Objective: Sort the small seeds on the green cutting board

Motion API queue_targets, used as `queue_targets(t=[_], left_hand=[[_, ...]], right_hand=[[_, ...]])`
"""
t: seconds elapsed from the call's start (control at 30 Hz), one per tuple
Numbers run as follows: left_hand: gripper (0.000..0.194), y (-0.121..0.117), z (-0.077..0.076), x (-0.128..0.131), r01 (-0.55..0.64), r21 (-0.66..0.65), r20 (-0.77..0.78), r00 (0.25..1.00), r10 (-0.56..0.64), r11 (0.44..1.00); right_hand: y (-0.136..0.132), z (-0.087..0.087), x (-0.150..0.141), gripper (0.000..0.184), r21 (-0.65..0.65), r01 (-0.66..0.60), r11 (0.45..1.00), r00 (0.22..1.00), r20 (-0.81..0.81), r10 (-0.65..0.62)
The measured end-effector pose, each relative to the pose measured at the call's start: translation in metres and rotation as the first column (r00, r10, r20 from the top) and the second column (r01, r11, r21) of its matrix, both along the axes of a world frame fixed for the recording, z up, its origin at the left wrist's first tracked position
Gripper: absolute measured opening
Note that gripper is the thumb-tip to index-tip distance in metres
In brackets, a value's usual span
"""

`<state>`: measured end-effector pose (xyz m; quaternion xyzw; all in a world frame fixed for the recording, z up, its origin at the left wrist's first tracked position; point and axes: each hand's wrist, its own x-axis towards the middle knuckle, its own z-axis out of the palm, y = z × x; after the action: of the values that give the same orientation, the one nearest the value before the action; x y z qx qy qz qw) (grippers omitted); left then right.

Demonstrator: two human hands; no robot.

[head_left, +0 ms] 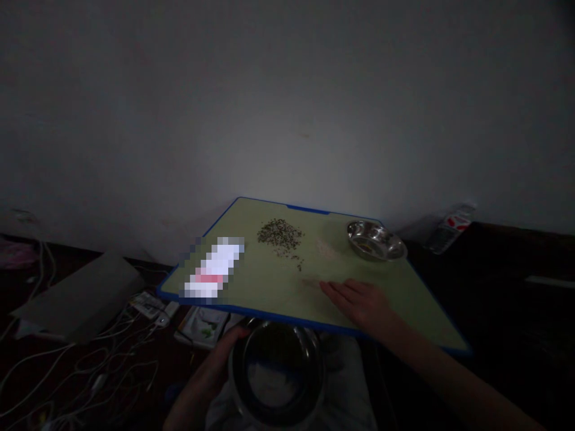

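My right hand (pixel 359 302) lies flat on a green board with a blue rim (pixel 242 309), fingers stretched out toward the left, holding nothing. A pile of small dark seeds or grains (pixel 279 234) lies farther up the board, apart from the hand. My left hand (pixel 224 353) grips the left rim of a large dark metal bowl (pixel 278 374) held below the board's near edge; something pale lies inside it. A small steel bowl (pixel 375 240) stands at the board's far right corner.
A blurred white and pink item (pixel 213 269) lies on the board's left side. White cables (pixel 90 371) and packets (pixel 204 326) cover the dark floor at left. A plastic bottle (pixel 450 227) leans at the right by the wall. The scene is dim.
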<state>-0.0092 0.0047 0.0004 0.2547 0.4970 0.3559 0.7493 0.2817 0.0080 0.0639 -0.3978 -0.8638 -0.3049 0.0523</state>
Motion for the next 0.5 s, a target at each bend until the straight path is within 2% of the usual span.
queue_targets(t=[0.13, 0.3, 0.4, 0.5], left_hand=[[0.018, 0.001, -0.004, -0.002, 0.023, -0.033, 0.01, 1.0, -0.023, 0.999], [0.019, 0.002, -0.01, -0.004, 0.049, -0.07, 0.035, 0.998, -0.046, 0.996], [0.016, 0.001, -0.008, -0.003, 0.034, -0.051, 0.062, 0.998, -0.031, 0.998], [0.018, -0.001, -0.004, -0.002, 0.006, -0.034, 0.062, 0.998, -0.004, 0.999]], right_hand=[[0.01, -0.004, -0.004, 0.04, -0.02, 0.106, 0.994, 0.994, 0.035, -0.106], [0.033, 0.0, 0.011, 0.039, -0.03, 0.253, 0.967, 0.967, 0.017, -0.252], [0.039, 0.002, 0.011, 0.032, 0.033, 0.276, 0.96, 0.956, -0.107, -0.272], [0.04, 0.005, -0.003, 0.027, 0.041, 0.275, 0.961, 0.91, -0.333, -0.246]])
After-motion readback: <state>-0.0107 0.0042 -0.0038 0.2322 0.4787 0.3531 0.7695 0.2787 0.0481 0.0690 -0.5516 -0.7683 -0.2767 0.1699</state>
